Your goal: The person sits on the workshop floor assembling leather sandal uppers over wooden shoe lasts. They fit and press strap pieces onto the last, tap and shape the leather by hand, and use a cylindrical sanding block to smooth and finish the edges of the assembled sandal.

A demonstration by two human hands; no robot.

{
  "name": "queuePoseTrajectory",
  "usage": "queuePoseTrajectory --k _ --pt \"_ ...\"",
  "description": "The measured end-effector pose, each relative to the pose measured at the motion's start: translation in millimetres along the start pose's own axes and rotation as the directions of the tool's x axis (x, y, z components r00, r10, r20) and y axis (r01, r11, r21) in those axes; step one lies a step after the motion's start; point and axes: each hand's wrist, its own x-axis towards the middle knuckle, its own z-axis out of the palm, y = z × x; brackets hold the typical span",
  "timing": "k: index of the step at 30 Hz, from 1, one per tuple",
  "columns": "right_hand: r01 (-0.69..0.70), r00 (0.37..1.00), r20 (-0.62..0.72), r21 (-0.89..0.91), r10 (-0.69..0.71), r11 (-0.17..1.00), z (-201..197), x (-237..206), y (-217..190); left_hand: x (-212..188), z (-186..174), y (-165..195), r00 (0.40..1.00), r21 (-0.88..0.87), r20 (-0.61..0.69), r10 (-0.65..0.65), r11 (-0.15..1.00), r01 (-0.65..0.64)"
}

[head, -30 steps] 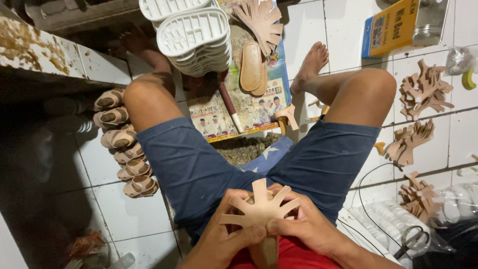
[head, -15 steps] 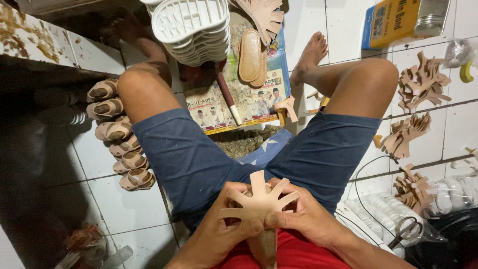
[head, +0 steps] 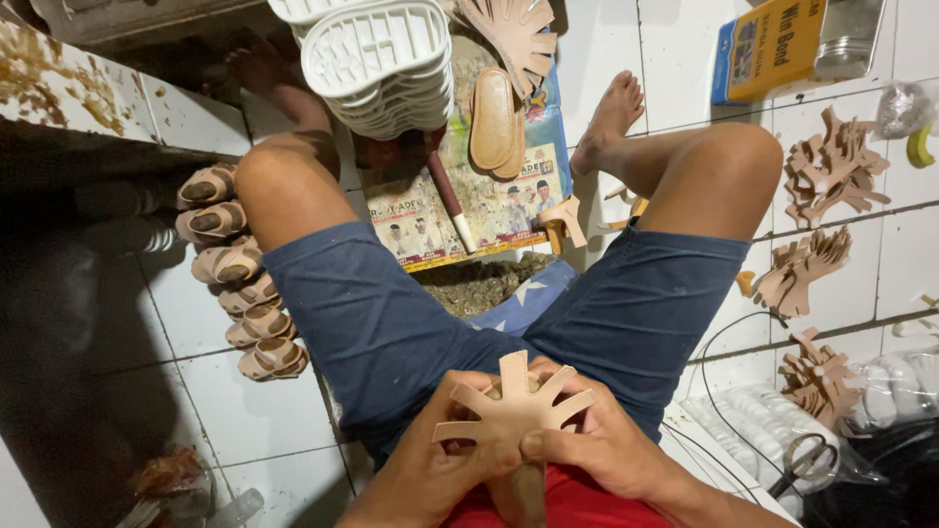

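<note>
Far left of my grip, a row of finished tan sandals [head: 235, 279] runs along the white tile floor [head: 245, 411], just beside my left thigh. Up and left of the grip a stack of white soles [head: 377, 64] sits upside down, treads showing, and next to it a single tan insole [head: 496, 122] lies on a printed paper sheet [head: 469, 210] with a brush [head: 448, 200] across it.

My left hand [head: 430, 469] closes on the tan strap piece [head: 514, 416], thumb on top near its centre, fingers curled under. The piece is a flat cut-out with arms fanning outward; it sits low in front of me, above my lap, between both hands, with its long tail pointing down toward my red shirt. My right hand [head: 602, 445] clamps the same piece from the other side, thumb pressed on the face, fingers behind.

Right of the grip, loose piles of matching cut-outs [head: 831, 171] lie scattered on the tiles. Low and right, scissors [head: 802, 460] rest beside a bag. A yellow glue can [head: 782, 44] stands well up and right.
</note>
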Motion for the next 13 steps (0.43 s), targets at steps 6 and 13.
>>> queuePoseTrajectory --k 6,13 --pt "-0.002 1.0 0.0 -0.008 0.002 1.0 -0.1 1.5 -0.5 -0.6 0.3 -4.0 0.999 -0.063 -0.01 -0.038 0.997 0.038" --pt "0.055 0.997 0.068 -0.11 -0.048 0.992 -7.6 9.9 0.6 -0.8 -3.3 -11.1 1.0 -0.145 -0.021 0.014 0.989 -0.017"
